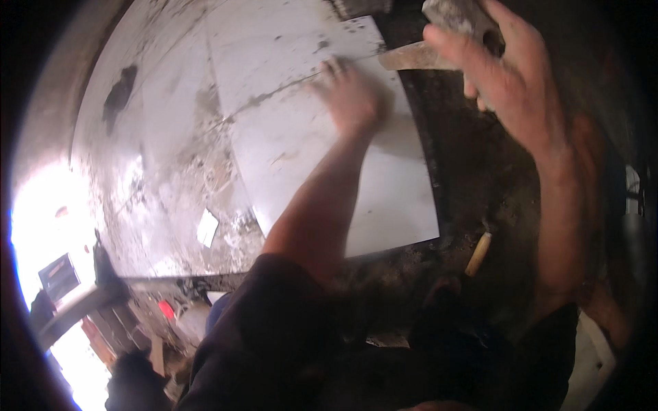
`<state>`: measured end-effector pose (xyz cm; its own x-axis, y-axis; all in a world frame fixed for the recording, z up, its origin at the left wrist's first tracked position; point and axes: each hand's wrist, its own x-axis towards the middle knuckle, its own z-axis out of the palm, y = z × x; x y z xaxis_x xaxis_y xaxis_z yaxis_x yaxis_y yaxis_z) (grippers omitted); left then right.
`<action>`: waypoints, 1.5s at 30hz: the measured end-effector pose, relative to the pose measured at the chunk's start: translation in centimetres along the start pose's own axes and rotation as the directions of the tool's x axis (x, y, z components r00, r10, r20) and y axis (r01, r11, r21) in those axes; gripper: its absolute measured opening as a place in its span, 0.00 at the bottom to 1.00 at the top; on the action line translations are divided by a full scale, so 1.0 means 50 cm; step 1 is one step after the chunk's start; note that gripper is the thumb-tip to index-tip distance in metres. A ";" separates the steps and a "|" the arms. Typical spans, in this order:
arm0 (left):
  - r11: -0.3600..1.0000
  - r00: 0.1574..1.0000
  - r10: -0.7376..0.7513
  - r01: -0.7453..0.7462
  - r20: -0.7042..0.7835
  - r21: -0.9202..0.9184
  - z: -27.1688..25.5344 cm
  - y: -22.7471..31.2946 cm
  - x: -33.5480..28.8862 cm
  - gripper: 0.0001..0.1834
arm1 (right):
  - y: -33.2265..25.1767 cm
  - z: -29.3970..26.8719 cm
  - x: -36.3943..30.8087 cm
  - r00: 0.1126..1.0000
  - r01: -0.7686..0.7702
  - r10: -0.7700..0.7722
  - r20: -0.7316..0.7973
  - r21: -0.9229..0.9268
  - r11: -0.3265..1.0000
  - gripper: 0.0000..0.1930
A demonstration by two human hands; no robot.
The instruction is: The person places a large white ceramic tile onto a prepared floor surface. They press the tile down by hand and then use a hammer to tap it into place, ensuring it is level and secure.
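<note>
Over a large pale floor tile [329, 164], my left hand [353, 96] lies with its fingers spread, blurred by motion. My right hand [514, 82] is raised at the upper right, closed around a hammer. Its grey, dusty head [458, 17] shows by my thumb and fingers, and the wooden handle [418, 57] points left toward the tile's far right corner. Part of the hammer is hidden by my fingers. A dark joint line separates this tile from the neighbouring tile [274, 41] beyond it.
Dark, rough ground [473, 157] runs along the tile's right edge. A tool with a wooden handle [478, 255] lies there. Smeared tiles [164, 116] spread to the left, with a small white chip [207, 227] on them. A pale plastic container [193, 318] stands at the lower left.
</note>
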<state>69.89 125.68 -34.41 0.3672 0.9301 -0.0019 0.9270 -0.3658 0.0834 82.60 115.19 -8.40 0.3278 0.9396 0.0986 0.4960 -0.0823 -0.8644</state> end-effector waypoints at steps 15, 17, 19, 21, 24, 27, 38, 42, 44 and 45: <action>0.951 0.951 0.308 -0.308 0.013 0.008 -0.020 -0.413 -0.124 0.46 | -0.003 0.111 0.079 0.990 -0.128 0.137 0.023 -0.226 0.966 0.21; 0.928 0.918 0.374 -0.370 0.132 -0.052 -0.043 -0.315 -0.118 0.45 | 0.016 0.113 0.097 0.988 -0.120 0.139 0.068 -0.234 0.965 0.23; 0.963 0.961 0.262 -0.266 0.095 0.041 -0.039 -0.263 -0.099 0.42 | -0.015 0.132 0.104 0.989 -0.105 0.122 0.081 -0.194 0.975 0.23; 0.983 0.984 0.175 -0.175 -0.007 0.064 -0.011 -0.239 -0.067 0.40 | -0.045 0.131 0.098 0.994 -0.056 0.071 0.081 -0.170 0.984 0.23; 0.993 0.994 0.106 -0.104 -0.036 0.049 0.013 -0.214 -0.045 0.39 | -0.064 0.167 0.099 0.974 -0.200 0.206 0.097 -0.073 0.977 0.13; 0.996 0.995 0.094 -0.094 -0.031 0.002 -0.003 -0.212 -0.049 0.38 | -0.057 0.177 0.097 0.983 -0.159 0.163 0.080 -0.058 0.986 0.13; 0.997 0.997 0.062 -0.064 0.045 0.041 -0.010 -0.198 -0.035 0.40 | 0.003 0.123 0.058 0.982 -0.134 0.156 0.103 -0.197 0.971 0.26; 0.979 1.000 0.015 -0.019 0.022 0.201 0.001 -0.156 -0.024 0.39 | 0.026 0.098 0.051 0.996 -0.071 0.078 0.032 -0.180 0.981 0.25; 0.986 0.998 0.060 -0.060 0.004 0.152 0.000 -0.143 -0.028 0.39 | 0.012 0.094 0.068 1.000 0.011 -0.007 0.019 -0.235 0.972 0.22; 0.980 0.996 0.094 -0.091 -0.010 0.176 0.015 -0.148 -0.025 0.39 | 0.006 0.089 0.071 1.000 0.029 -0.026 0.015 -0.274 0.961 0.21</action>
<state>62.63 127.20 -35.75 0.4519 0.8919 0.0158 0.8888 -0.4487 -0.0933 80.36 119.96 -10.50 0.3027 0.9463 0.1136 0.7068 -0.1429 -0.6928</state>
